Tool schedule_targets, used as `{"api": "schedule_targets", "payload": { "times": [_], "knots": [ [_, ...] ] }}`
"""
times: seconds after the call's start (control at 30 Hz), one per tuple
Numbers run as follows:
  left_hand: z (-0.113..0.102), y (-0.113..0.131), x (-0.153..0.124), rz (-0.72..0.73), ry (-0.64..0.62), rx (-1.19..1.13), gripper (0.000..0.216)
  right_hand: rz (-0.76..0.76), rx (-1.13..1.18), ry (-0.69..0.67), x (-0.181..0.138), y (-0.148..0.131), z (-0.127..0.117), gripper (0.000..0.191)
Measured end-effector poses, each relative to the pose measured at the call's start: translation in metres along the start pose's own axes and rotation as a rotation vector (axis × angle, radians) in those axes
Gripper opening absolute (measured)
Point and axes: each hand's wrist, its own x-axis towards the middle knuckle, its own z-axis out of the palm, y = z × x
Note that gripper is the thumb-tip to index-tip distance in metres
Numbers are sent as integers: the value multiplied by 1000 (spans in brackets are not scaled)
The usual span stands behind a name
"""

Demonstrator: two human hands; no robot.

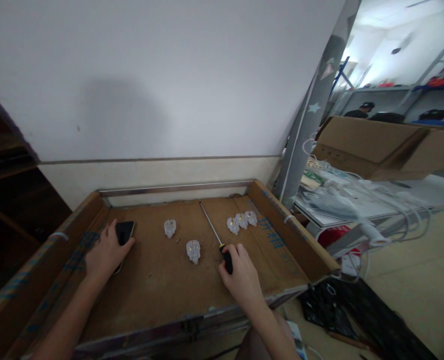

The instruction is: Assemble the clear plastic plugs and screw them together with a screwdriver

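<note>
At the left of the cardboard-lined bench, my left hand (107, 249) has its fingers curled round the edges of a dark smartphone (125, 231). My right hand (242, 274) grips the black handle of a screwdriver (213, 227), whose long metal shaft points away and slightly left. Between my hands lie two clear plastic plugs with brass-coloured metal parts: the nearer plug (193, 251) and the farther plug (170, 228). A tiny screw-like piece (177, 240) rests beside them. Beyond my right hand, a row of three similar clear plugs (241, 220) sits close together.
Raised cardboard sides (293, 227) and a metal rail (177, 188) border the bench, with a white wall behind. A grey post (300, 125) stands at the right. Past it, a white table (432, 192) carries cables, plastic bags and a cardboard box (372, 142). Other people sit farther back.
</note>
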Motion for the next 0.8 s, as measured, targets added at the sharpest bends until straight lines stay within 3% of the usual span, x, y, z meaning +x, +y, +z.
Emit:
{"api": "schedule_targets", "payload": {
  "times": [0.23, 0.5, 0.6, 0.8],
  "knots": [
    [5, 1, 2, 27, 16, 1, 72, 2, 21, 44, -1, 0, 2, 20],
    [7, -63, -9, 225, 66, -205, 65, 32, 27, 30, -2, 0, 2, 20],
    [8, -78, -12, 167, 60, -329, 63, 43, 18, 22, -2, 0, 2, 20],
    [24, -87, -7, 65, -34, -467, 67, 51, 11, 21, -2, 1, 3, 20]
  ]
}}
